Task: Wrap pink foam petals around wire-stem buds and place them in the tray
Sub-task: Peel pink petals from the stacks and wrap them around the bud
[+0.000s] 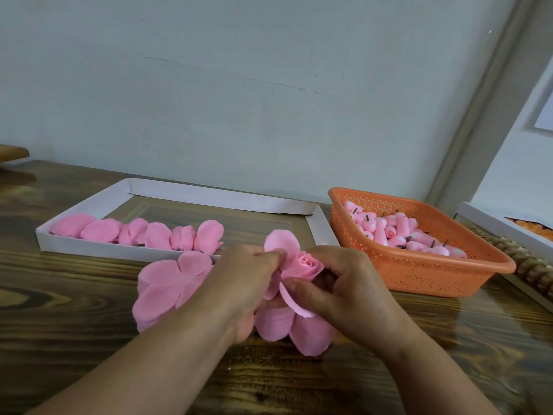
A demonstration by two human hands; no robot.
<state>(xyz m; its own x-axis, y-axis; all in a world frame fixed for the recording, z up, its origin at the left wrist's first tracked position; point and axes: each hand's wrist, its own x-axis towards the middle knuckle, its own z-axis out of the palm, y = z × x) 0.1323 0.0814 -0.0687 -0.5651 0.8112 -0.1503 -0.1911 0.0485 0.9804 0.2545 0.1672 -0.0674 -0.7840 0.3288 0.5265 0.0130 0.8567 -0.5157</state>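
**Pink foam rose held in both hands over the bench**

Pink foam petals wrap a rolled rosebud (305,265), held just above the wooden bench (74,310) near its middle. The left hand (239,286) pinches the petals from the left; the right hand (338,292) curls round the bud, thumb on a loose petal. A stack of flat pink foam petal sheets (167,289) lies beside the left hand. Behind, a shallow white cardboard tray (191,194) holds wrapped flowers (143,235). Towards the right edge, an orange perforated plastic basket (419,274) holds wire-stem buds (398,232).
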